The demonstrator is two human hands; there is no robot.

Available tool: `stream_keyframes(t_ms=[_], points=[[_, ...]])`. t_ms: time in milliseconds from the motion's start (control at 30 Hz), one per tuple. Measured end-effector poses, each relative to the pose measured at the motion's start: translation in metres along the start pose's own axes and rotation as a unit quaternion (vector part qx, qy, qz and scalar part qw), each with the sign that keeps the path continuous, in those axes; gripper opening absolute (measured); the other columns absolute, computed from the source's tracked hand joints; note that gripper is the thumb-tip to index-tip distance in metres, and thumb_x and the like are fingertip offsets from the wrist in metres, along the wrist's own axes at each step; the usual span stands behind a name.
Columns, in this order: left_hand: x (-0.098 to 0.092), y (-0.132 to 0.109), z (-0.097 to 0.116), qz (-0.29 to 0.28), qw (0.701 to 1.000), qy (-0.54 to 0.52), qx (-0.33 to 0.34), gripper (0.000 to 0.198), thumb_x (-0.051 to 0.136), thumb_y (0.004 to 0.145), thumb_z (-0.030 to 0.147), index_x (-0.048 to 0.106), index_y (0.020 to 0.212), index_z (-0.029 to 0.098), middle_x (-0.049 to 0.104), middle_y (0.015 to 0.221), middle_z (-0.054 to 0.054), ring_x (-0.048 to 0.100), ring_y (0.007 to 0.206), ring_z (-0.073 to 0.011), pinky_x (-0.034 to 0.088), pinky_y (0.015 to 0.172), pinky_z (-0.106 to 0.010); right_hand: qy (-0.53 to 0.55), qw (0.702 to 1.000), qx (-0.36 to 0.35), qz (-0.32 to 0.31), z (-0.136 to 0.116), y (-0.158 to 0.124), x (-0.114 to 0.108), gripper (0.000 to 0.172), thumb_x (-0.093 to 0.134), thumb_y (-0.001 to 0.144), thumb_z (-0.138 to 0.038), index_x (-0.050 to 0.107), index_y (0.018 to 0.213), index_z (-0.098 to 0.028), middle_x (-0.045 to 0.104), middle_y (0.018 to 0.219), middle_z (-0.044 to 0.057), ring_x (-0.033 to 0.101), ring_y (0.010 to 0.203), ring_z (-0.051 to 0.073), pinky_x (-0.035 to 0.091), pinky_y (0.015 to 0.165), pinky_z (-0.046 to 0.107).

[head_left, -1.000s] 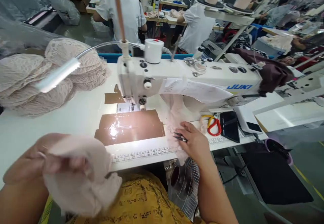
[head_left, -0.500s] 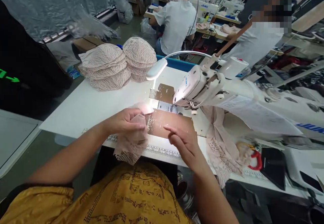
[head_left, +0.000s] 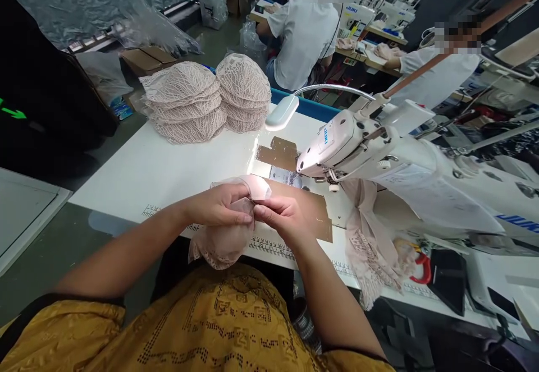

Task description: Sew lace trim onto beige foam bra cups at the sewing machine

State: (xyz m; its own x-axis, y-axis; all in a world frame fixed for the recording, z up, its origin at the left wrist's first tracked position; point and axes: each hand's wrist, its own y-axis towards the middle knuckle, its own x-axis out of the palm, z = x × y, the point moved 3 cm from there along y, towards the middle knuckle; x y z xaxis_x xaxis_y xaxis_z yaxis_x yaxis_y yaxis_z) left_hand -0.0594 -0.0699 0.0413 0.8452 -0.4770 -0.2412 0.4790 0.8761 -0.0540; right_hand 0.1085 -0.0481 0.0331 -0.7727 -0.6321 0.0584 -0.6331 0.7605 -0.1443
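My left hand (head_left: 223, 205) is closed on a piece of pale pink lace fabric (head_left: 227, 243), which hangs down over the front edge of the table. My right hand (head_left: 283, 215) pinches the same fabric's edge with thumb and forefinger, close to the left fingertips. A smooth, light part of the cloth stands up above both hands. Just beyond them lies a brown plate (head_left: 314, 206) on the table, left of the sewing machine (head_left: 332, 142). The machine's needle area is apart from the fabric in my hands.
Two stacks of lace cups (head_left: 185, 102) stand at the table's back left. A lamp (head_left: 282, 113) arches over the middle. More pink fabric (head_left: 364, 237) lies right of the plate, near red-handled scissors (head_left: 421, 268) and a dark flat object (head_left: 448, 279). Two people sit beyond.
My right hand has moved left from above the brown plate, its pointing finger now closed with the thumb on the fabric. My left hand keeps its hold. The view has shifted slightly.
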Motion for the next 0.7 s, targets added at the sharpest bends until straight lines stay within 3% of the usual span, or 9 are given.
stream_keyframes(t_ms=[100,200,300,367,400,467,533,600,700], points=[[0.004,0.001,0.000,-0.024,0.998,-0.059,0.011,0.039,0.068,0.083,0.037,0.065,0.117,0.018,0.070,0.098,-0.006,0.066,0.089,-0.0216,0.052,0.078,-0.029,-0.038,0.999,-0.019,0.027,0.002,-0.009,-0.013,0.034,0.072,0.078,-0.044,0.076,0.106,-0.026,0.076,0.105,0.005,0.068,0.101,0.026,0.054,0.089,0.042],[0.004,-0.003,0.000,-0.052,0.995,-0.081,0.015,0.030,0.058,0.091,0.038,0.070,0.108,0.016,0.072,0.099,-0.010,0.067,0.094,-0.0226,0.052,0.085,-0.032,-0.222,0.970,-0.040,0.095,0.008,-0.027,-0.047,0.033,0.067,0.083,-0.041,0.074,0.112,-0.027,0.073,0.113,0.006,0.066,0.106,0.027,0.052,0.093,0.044],[0.004,-0.006,0.003,-0.053,0.995,-0.078,0.032,0.031,0.052,0.095,0.037,0.073,0.102,0.015,0.072,0.106,-0.012,0.065,0.104,-0.0242,0.049,0.096,-0.037,-0.463,0.861,-0.033,0.208,0.017,-0.051,-0.090,0.030,0.058,0.088,-0.036,0.073,0.112,-0.024,0.073,0.108,0.009,0.065,0.100,0.028,0.050,0.091,0.050],[0.008,-0.005,0.010,-0.058,0.992,-0.100,0.047,0.030,0.051,0.096,0.035,0.073,0.103,0.016,0.071,0.113,-0.013,0.062,0.112,-0.0258,0.047,0.101,-0.040,-0.527,0.801,-0.050,0.279,0.019,-0.064,-0.107,0.027,0.060,0.086,-0.037,0.076,0.101,-0.022,0.069,0.113,0.013,0.061,0.104,0.031,0.046,0.094,0.054],[0.013,-0.004,0.015,-0.067,0.990,-0.109,0.058,0.028,0.052,0.095,0.033,0.073,0.103,0.016,0.070,0.115,-0.012,0.061,0.114,-0.0261,0.047,0.102,-0.040,-0.513,0.806,-0.063,0.288,0.019,-0.068,-0.108,0.026,0.061,0.085,-0.039,0.075,0.099,-0.021,0.067,0.118,0.013,0.061,0.105,0.031,0.046,0.095,0.054],[0.023,0.000,0.028,-0.085,0.986,-0.109,0.093,0.024,0.054,0.094,0.029,0.073,0.102,0.017,0.069,0.114,-0.011,0.062,0.111,-0.0247,0.048,0.100,-0.038,-0.393,0.885,-0.086,0.235,0.017,-0.069,-0.096,0.028,0.063,0.085,-0.044,0.072,0.101,-0.024,0.064,0.121,0.011,0.062,0.102,0.026,0.050,0.091,0.046],[0.034,0.004,0.040,-0.088,0.983,-0.084,0.138,0.022,0.055,0.093,0.026,0.073,0.105,0.018,0.069,0.107,-0.010,0.063,0.102,-0.0214,0.051,0.093,-0.034,-0.213,0.970,-0.099,0.068,0.014,-0.062,-0.067,0.038,0.067,0.080,-0.052,0.068,0.106,-0.025,0.066,0.118,0.008,0.064,0.099,0.024,0.054,0.086,0.040],[0.039,0.009,0.047,-0.062,0.982,-0.038,0.176,0.024,0.055,0.093,0.026,0.072,0.108,0.019,0.067,0.104,-0.009,0.062,0.097,-0.0196,0.051,0.088,-0.031,-0.123,0.986,-0.094,-0.068,0.012,-0.053,-0.037,0.051,0.076,0.071,-0.053,0.065,0.111,-0.023,0.068,0.111,0.006,0.064,0.099,0.023,0.053,0.088,0.038],[0.036,0.018,0.039,0.034,0.978,0.087,0.188,0.031,0.047,0.097,0.031,0.068,0.117,0.020,0.064,0.114,-0.010,0.059,0.108,-0.0220,0.049,0.095,-0.035,-0.039,0.991,-0.044,-0.124,0.018,-0.043,-0.015,0.033,0.072,0.075,-0.049,0.068,0.089,-0.020,0.068,0.082,0.002,0.064,0.076,0.018,0.055,0.070,0.031]])
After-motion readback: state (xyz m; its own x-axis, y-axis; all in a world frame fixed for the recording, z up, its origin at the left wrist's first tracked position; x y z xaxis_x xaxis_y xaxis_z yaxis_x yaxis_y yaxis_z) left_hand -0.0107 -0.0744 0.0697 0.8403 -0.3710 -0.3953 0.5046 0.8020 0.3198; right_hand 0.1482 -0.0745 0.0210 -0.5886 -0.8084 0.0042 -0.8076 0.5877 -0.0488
